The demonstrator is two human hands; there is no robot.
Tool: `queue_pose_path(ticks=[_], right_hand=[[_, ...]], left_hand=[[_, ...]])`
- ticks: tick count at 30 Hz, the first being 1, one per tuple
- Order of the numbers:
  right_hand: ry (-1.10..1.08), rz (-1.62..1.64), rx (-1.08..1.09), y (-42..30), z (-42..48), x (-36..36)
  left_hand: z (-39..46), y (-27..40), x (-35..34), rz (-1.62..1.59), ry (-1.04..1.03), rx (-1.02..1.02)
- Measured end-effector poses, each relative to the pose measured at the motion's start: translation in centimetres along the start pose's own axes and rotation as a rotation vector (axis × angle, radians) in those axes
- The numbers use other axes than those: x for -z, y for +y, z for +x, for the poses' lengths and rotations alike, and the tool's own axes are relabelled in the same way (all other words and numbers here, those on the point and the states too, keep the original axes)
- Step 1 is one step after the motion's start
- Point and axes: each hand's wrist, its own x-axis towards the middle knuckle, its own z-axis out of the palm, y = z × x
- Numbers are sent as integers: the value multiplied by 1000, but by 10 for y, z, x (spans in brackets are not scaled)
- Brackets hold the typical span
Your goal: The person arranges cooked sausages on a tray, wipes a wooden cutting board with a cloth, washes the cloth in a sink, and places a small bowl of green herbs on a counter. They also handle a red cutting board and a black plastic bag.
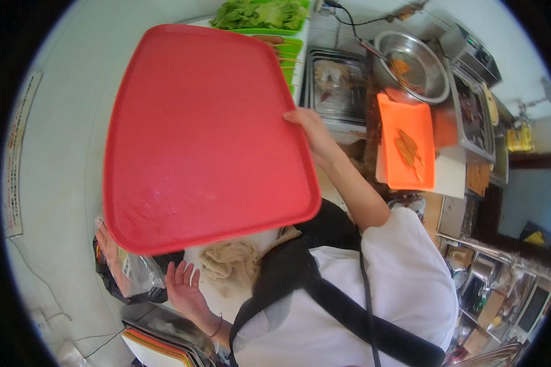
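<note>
A large red plastic tray point(206, 133) is held up before me, tilted, its flat inside facing the camera. My right hand point(307, 130) grips its right rim, thumb on the inside and the other fingers hidden behind. Below the tray's lower edge, my left hand point(183, 286) is held palm up with fingers apart and nothing in it. Beside that hand lies a clear plastic bag point(140, 277) on black plastic. A crumpled beige cloth point(229, 264) rests on the white surface under the tray. Part of a green tray with skewered food point(284, 59) shows past the tray's upper right edge.
Leafy lettuce point(261, 13) fills a green tray at the back. To the right are a metal bowl point(413, 66), an orange tray point(408, 160) with skewered food, and a metal pan point(337, 87) holding a plastic bag. Several stacked trays point(158, 346) stand at lower left.
</note>
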Motion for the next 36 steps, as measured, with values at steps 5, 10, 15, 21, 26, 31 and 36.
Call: queue_pose_path(ticks=[5,10,15,21,26,31,36], right_hand=[[178,-172,1,-6,-127,32],[224,-316,-1,4,-229,62],[268,-451,-132,40,-277,102],[485,-345,-407,109,-295,167],[608,-221,-556,123,-282,210],[652,-26,-667,115,-286,262],[634,122,-578,134,-299,297]], left_hand=[[-41,-23,-9,-274,-303,183],[-77,-25,-48,-225,-697,316],[-107,-34,-82,399,-761,149],[-116,-89,-83,705,-773,-145],[-112,-126,-121,989,-736,-105],[-77,-189,-158,992,-733,-35],[-24,-255,-186,911,-767,60]])
